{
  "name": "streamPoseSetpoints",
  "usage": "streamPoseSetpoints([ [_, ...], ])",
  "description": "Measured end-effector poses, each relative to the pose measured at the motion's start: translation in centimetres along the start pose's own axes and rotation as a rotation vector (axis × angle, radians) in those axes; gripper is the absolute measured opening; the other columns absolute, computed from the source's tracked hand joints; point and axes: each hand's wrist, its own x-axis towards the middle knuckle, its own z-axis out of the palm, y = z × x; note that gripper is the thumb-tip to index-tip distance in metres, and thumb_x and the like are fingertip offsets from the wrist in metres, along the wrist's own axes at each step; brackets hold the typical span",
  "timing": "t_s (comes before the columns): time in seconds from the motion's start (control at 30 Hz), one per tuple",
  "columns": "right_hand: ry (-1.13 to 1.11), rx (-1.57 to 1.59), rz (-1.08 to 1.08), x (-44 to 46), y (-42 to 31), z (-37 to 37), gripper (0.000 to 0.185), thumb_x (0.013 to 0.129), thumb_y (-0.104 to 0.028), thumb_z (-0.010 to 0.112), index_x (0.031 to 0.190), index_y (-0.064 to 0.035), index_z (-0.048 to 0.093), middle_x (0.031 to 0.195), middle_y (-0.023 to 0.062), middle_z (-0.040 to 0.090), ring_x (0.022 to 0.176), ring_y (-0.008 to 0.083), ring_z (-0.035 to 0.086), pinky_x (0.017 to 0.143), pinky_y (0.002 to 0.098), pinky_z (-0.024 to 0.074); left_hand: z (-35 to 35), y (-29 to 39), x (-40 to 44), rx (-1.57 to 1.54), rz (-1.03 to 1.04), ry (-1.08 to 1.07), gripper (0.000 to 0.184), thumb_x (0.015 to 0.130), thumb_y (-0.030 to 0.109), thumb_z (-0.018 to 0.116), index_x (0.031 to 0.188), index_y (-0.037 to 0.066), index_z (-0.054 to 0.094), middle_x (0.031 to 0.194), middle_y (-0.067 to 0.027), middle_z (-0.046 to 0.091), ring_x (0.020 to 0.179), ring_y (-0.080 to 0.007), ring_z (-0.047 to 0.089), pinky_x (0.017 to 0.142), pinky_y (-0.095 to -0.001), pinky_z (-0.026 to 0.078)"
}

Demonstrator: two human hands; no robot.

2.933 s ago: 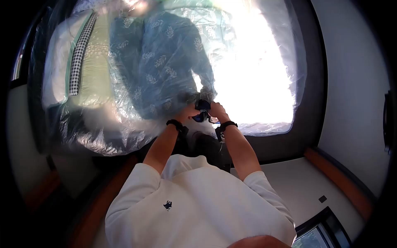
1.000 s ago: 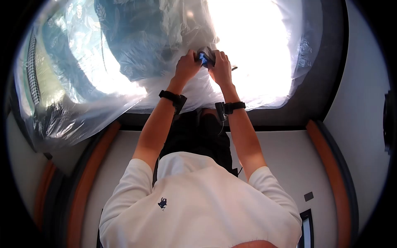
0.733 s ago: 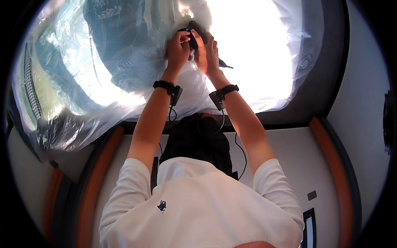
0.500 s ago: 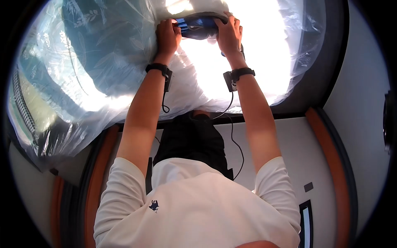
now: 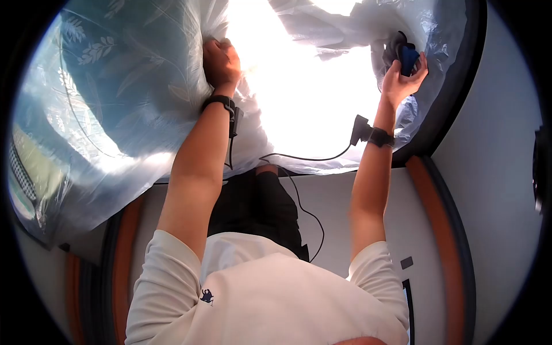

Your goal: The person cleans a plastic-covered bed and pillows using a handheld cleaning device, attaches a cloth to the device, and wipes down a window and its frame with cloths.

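Observation:
My left hand (image 5: 221, 62) is closed at a fold of the clear plastic sheet (image 5: 144, 109), its fingers curled into the film. Some of the fingertips are hidden. Farther right, my right hand (image 5: 403, 80) has its thumb and fingers around a dark blue and grey object (image 5: 409, 58), whose kind I cannot make out. A greyish curved part of it stands up beyond the fingers. Under the plastic on the left lies fabric with a pale leaf pattern (image 5: 95, 49). Between my hands, bright light washes out the white surface (image 5: 310, 98).
A black strap with a small box (image 5: 368, 133) sits on my right wrist, another strap (image 5: 221, 103) on my left. A thin cable (image 5: 307, 213) hangs near my legs. The dark edge (image 5: 460, 109) and a pale wall (image 5: 494, 144) are at right.
Both hands were together on the dark blue object. My right hand has carried it to the right, while my left hand has let go of it and moved slightly down, onto the plastic.

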Motion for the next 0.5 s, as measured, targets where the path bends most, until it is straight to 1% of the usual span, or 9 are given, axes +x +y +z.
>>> streamPoseSetpoints([
  [0.07, -0.200, 0.307, -0.012, -0.2, -3.1, 1.6, 0.061, 0.073, 0.006, 0.060, 0.133, 0.0022, 0.051, 0.113, 0.0231, 0.061, 0.101, 0.0280, 0.062, 0.092, 0.0358, 0.0508, 0.8, 1.7, -0.3, 0.149, 0.092, 0.072, 0.029, 0.089, 0.032, 0.049, 0.087, 0.003, 0.052, 0.093, -0.0219, 0.056, 0.086, -0.0426, 0.055, 0.073, -0.0526, 0.046],
  [0.1, -0.343, 0.502, 0.063, -1.2, -5.0, 3.0, 0.061, 0.075, 0.008, 0.058, 0.134, -0.0015, 0.051, 0.115, 0.0211, 0.062, 0.102, 0.0257, 0.062, 0.090, 0.0356, 0.0511, 1.5, 2.0, -0.6, 0.157, 0.090, 0.073, 0.029, 0.089, 0.032, 0.049, 0.087, 0.003, 0.052, 0.093, -0.0219, 0.056, 0.086, -0.0426, 0.055, 0.073, -0.0526, 0.046],
  [0.13, -0.449, 0.391, -0.063, -2.6, -6.0, 5.2, 0.060, 0.075, 0.007, 0.058, 0.133, -0.0085, 0.055, 0.112, 0.0177, 0.064, 0.100, 0.0259, 0.062, 0.086, 0.0358, 0.0523, 2.4, 2.0, -0.3, 0.169, 0.083, 0.092, 0.031, 0.089, 0.034, 0.049, 0.086, 0.003, 0.052, 0.091, -0.0217, 0.056, 0.085, -0.0426, 0.055, 0.072, -0.0529, 0.046],
  [0.2, -0.677, 0.216, -0.299, -4.9, -9.0, 9.2, 0.059, 0.068, 0.001, 0.066, 0.124, -0.0209, 0.064, 0.115, 0.0147, 0.059, 0.101, 0.0334, 0.059, 0.087, 0.0430, 0.0522, 3.6, 2.7, 1.0, 0.190, 0.049, 0.111, 0.033, 0.087, 0.035, 0.048, 0.082, 0.003, 0.051, 0.087, -0.0217, 0.056, 0.085, -0.0427, 0.055, 0.070, -0.0538, 0.045],
  [0.23, -0.680, 0.088, -0.420, -5.9, -9.5, 10.7, 0.052, 0.065, -0.007, 0.072, 0.114, -0.0234, 0.068, 0.115, 0.0070, 0.054, 0.104, 0.0273, 0.056, 0.088, 0.0419, 0.0498, 4.1, 3.1, 1.4, 0.186, 0.054, 0.102, 0.033, 0.087, 0.035, 0.048, 0.082, 0.003, 0.051, 0.087, -0.0217, 0.056, 0.085, -0.0427, 0.055, 0.070, -0.0538, 0.045],
  [0.27, -0.670, 0.093, -0.458, -6.8, -9.6, 11.6, 0.045, 0.063, -0.014, 0.073, 0.107, -0.0245, 0.071, 0.114, 0.0047, 0.053, 0.100, 0.0241, 0.055, 0.088, 0.0396, 0.0484, 4.4, 3.4, 1.6, 0.240, 0.072, 0.082, 0.028, 0.087, 0.030, 0.048, 0.086, 0.002, 0.052, 0.091, -0.0221, 0.055, 0.086, -0.0427, 0.056, 0.071, -0.0530, 0.047],
  [0.37, -0.655, 0.003, -0.669, -7.1, -9.7, 12.0, 0.033, 0.069, -0.021, 0.068, 0.101, -0.0265, 0.073, 0.112, 0.0033, 0.051, 0.100, 0.0219, 0.052, 0.088, 0.0355, 0.0471, 3.9, 4.1, 1.2, 0.261, 0.078, 0.036, 0.022, 0.086, 0.023, 0.050, 0.087, 0.001, 0.052, 0.095, -0.0213, 0.054, 0.088, -0.0415, 0.057, 0.071, -0.0515, 0.048],
  [0.43, -0.715, 0.032, -0.577, -5.4, -8.4, 11.1, 0.039, 0.071, -0.014, 0.069, 0.109, -0.0246, 0.071, 0.116, 0.0048, 0.052, 0.102, 0.0253, 0.052, 0.090, 0.0393, 0.0459, 3.9, 4.3, 1.3, 0.280, 0.112, 0.055, 0.021, 0.085, 0.023, 0.052, 0.086, 0.002, 0.052, 0.094, -0.0202, 0.054, 0.086, -0.0403, 0.057, 0.070, -0.0512, 0.048],
  [0.5, -0.623, -0.101, -0.478, -2.9, -6.0, 9.6, 0.045, 0.071, -0.011, 0.070, 0.113, -0.0234, 0.069, 0.114, 0.0075, 0.053, 0.103, 0.0276, 0.052, 0.089, 0.0392, 0.0464, 4.2, 4.1, 1.5, 0.269, 0.143, 0.127, 0.021, 0.085, 0.024, 0.053, 0.085, 0.003, 0.051, 0.094, -0.0193, 0.054, 0.086, -0.0392, 0.057, 0.071, -0.0503, 0.048],
])
